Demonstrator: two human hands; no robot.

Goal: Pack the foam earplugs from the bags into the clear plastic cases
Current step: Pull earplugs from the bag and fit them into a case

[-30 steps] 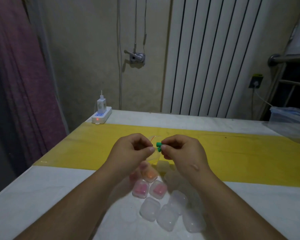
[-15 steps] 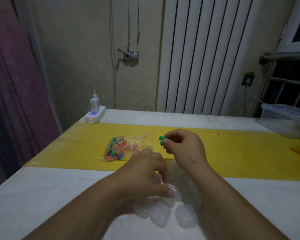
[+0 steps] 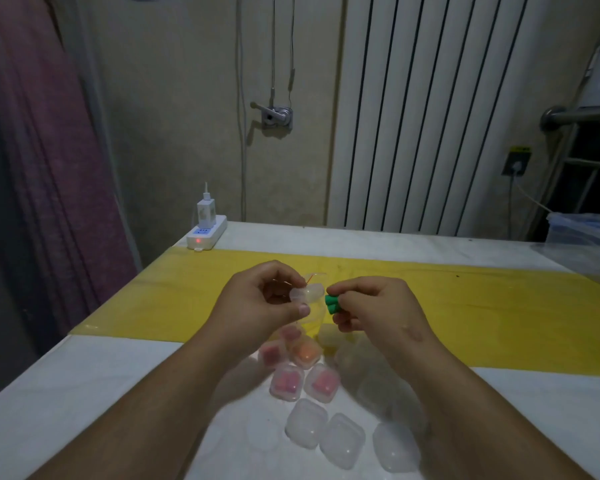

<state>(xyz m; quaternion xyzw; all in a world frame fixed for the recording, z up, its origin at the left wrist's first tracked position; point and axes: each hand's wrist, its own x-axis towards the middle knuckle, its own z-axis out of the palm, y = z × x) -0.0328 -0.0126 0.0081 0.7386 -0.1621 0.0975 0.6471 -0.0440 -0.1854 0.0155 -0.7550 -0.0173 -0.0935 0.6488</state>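
Mid-frame, right hand (image 3: 374,308) pinches two stubby green foam earplugs (image 3: 332,304), left hand (image 3: 260,306) grips a small clear plastic case (image 3: 305,295). More rounded clear cases (image 3: 340,439) sit lower center on the white table (image 3: 84,393).

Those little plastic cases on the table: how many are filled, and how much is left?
Done: several cases near the forearms hold earplugs, such as two pink-filled cases and an orange one. In hand: the left hand holds a clear case; the right hand pinches two green earplugs beside it. Left: at least three empty cases nearest the camera.
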